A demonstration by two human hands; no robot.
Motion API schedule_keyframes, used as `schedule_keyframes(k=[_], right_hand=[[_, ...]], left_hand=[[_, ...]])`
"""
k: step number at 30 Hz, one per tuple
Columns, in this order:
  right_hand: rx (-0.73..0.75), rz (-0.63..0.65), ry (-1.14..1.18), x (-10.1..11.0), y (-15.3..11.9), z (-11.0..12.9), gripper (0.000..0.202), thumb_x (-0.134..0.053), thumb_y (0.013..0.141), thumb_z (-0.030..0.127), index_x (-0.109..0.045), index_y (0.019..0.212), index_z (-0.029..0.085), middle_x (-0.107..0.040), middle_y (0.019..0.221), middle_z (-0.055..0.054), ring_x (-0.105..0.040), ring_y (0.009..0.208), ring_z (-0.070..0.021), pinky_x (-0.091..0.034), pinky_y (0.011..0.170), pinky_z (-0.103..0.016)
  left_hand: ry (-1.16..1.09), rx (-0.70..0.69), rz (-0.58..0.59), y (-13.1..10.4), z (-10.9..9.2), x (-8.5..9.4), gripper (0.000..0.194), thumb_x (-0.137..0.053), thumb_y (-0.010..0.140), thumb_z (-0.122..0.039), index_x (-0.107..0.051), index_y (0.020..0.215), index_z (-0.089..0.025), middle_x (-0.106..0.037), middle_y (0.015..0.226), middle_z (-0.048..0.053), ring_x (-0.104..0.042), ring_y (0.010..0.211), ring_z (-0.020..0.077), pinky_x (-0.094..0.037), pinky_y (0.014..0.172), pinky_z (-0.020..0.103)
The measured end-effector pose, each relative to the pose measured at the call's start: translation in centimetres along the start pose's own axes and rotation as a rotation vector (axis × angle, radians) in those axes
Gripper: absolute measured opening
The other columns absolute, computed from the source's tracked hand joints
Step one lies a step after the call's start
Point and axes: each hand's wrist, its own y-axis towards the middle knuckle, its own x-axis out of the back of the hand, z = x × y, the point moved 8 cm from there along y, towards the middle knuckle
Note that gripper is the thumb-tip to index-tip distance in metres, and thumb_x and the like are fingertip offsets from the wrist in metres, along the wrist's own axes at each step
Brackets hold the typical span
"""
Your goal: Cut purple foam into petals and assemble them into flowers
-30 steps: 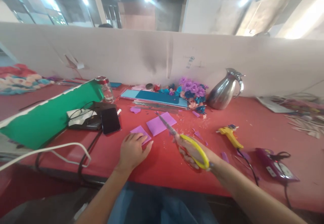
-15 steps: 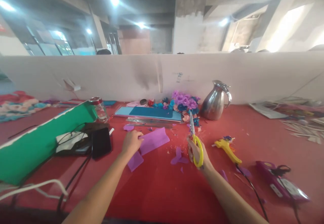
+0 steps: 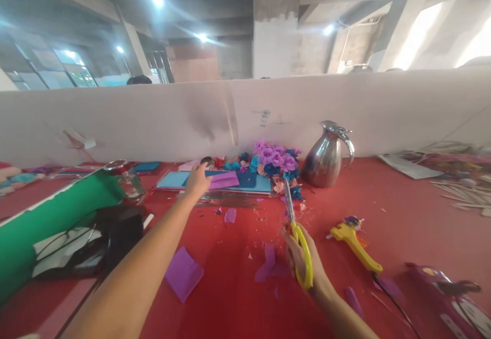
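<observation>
My left hand [image 3: 198, 183] reaches to the back of the table, its fingers closed on the edge of a strip of purple paper [image 3: 224, 179]. The strip lies over the stack of blue paper sheets [image 3: 253, 181]. In my right hand [image 3: 303, 257] are the yellow-handled scissors [image 3: 305, 260], blades pointing away from me and looking closed. A purple paper square [image 3: 184, 274] lies on the red table near my left forearm. Purple scraps [image 3: 267, 266] lie left of my right hand. Purple, blue and pink paper flowers [image 3: 276, 159] are heaped beyond the scissor tips.
A steel jug [image 3: 325, 156] stands at the back right. To the right lie a yellow glue gun [image 3: 356, 247] with its cord and a magenta power strip [image 3: 447, 293]. On the left are a green board [image 3: 72, 216], a glass jar [image 3: 128, 180] and dark items with cables.
My left hand has carried the purple strip forward from the near table onto the blue sheets. My right hand still holds the scissors, almost in place. The view has shifted slightly.
</observation>
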Motion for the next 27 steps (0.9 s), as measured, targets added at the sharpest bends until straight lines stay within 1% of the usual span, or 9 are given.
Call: schedule_keyframes(k=[2, 4, 6, 8, 9, 12, 16, 21, 27], right_hand=[[-0.085, -0.011, 0.024, 0.4, -0.2, 0.1, 0.044, -0.06, 0.073, 0.06, -0.046, 0.093, 0.022, -0.031, 0.036, 0.015, -0.026, 0.025, -0.0061, -0.022, 0.025, -0.016], [-0.05, 0.014, 0.063, 0.6, -0.1, 1.1, 0.039, -0.06, 0.073, 0.055, -0.046, 0.09, 0.023, -0.033, 0.035, 0.015, -0.027, 0.024, -0.0066, -0.022, 0.024, -0.016], [-0.007, 0.004, 0.093, 1.2, 0.0, 1.9, 0.035, -0.061, 0.074, 0.05, -0.046, 0.091, 0.023, -0.034, 0.036, 0.015, -0.027, 0.023, -0.0067, -0.022, 0.023, -0.017], [0.008, -0.017, 0.122, 1.8, 0.3, 2.3, 0.032, -0.061, 0.073, 0.046, -0.047, 0.091, 0.023, -0.037, 0.039, 0.015, -0.029, 0.024, -0.0061, -0.024, 0.023, -0.016], [0.013, -0.029, 0.138, 2.1, 0.4, 2.4, 0.032, -0.061, 0.073, 0.044, -0.047, 0.091, 0.023, -0.039, 0.041, 0.014, -0.03, 0.024, -0.0057, -0.025, 0.023, -0.016], [0.016, -0.035, 0.199, 2.4, 0.5, 2.4, 0.03, -0.061, 0.07, 0.041, -0.047, 0.089, 0.023, -0.041, 0.046, 0.014, -0.03, 0.026, -0.0041, -0.026, 0.024, -0.015], [0.017, -0.017, 0.271, 2.3, 0.5, 2.6, 0.032, -0.062, 0.067, 0.038, -0.047, 0.091, 0.022, -0.043, 0.049, 0.013, -0.031, 0.028, -0.003, -0.025, 0.024, -0.014], [0.038, 0.007, 0.195, 2.1, 0.0, 3.3, 0.037, -0.059, 0.072, 0.041, -0.047, 0.102, 0.022, -0.038, 0.042, 0.015, -0.03, 0.024, -0.0048, -0.024, 0.024, -0.015], [0.06, -0.045, 0.013, 2.7, -0.2, 3.2, 0.04, -0.061, 0.073, 0.045, -0.05, 0.103, 0.021, -0.036, 0.039, 0.015, -0.031, 0.026, -0.0068, -0.027, 0.028, -0.017]], left_hand=[[-0.031, -0.068, 0.127, -2.5, -1.8, -2.1, 0.023, -0.058, 0.079, -0.02, -0.071, 0.098, -0.017, -0.068, 0.107, 0.01, -0.063, 0.098, 0.023, -0.044, 0.091, 0.031], [-0.104, -0.183, 0.316, -6.4, -4.6, -4.6, 0.018, -0.058, 0.081, -0.03, -0.073, 0.085, -0.021, -0.071, 0.091, 0.004, -0.065, 0.088, 0.0198, -0.046, 0.084, 0.027], [-0.281, -0.453, 0.531, -11.9, -9.0, -6.6, 0.024, -0.057, 0.083, -0.035, -0.072, 0.097, -0.022, -0.07, 0.1, 0.006, -0.063, 0.092, 0.0199, -0.047, 0.084, 0.029], [-0.369, -0.619, 0.603, -17.2, -12.1, -7.3, 0.046, -0.07, 0.073, -0.039, -0.065, 0.116, -0.024, -0.064, 0.115, 0.008, -0.06, 0.103, 0.0225, -0.046, 0.088, 0.032], [-0.381, -0.665, 0.641, -19.5, -13.2, -7.7, 0.05, -0.074, 0.069, -0.039, -0.065, 0.115, -0.023, -0.063, 0.113, 0.009, -0.059, 0.102, 0.023, -0.046, 0.087, 0.032], [-0.333, -0.671, 0.682, -23.7, -14.5, -8.7, 0.022, -0.066, 0.077, -0.023, -0.07, 0.098, -0.02, -0.065, 0.101, 0.008, -0.061, 0.092, 0.0202, -0.046, 0.082, 0.03], [-0.271, -0.53, 0.643, -22.4, -13.3, -9.1, 0.021, -0.054, 0.076, -0.005, -0.07, 0.077, -0.019, -0.069, 0.081, 0.004, -0.063, 0.079, 0.0164, -0.045, 0.076, 0.026], [-0.135, -0.212, 0.445, -15.5, -8.9, -7.2, 0.016, -0.058, 0.072, -0.009, -0.07, 0.071, -0.02, -0.072, 0.075, 0.002, -0.064, 0.076, 0.0173, -0.045, 0.071, 0.026], [-0.005, 0.006, 0.281, -9.4, -3.2, -4.8, 0.01, -0.06, 0.07, -0.013, -0.068, 0.067, -0.019, -0.072, 0.077, 0.007, -0.065, 0.077, 0.0228, -0.044, 0.07, 0.031]])
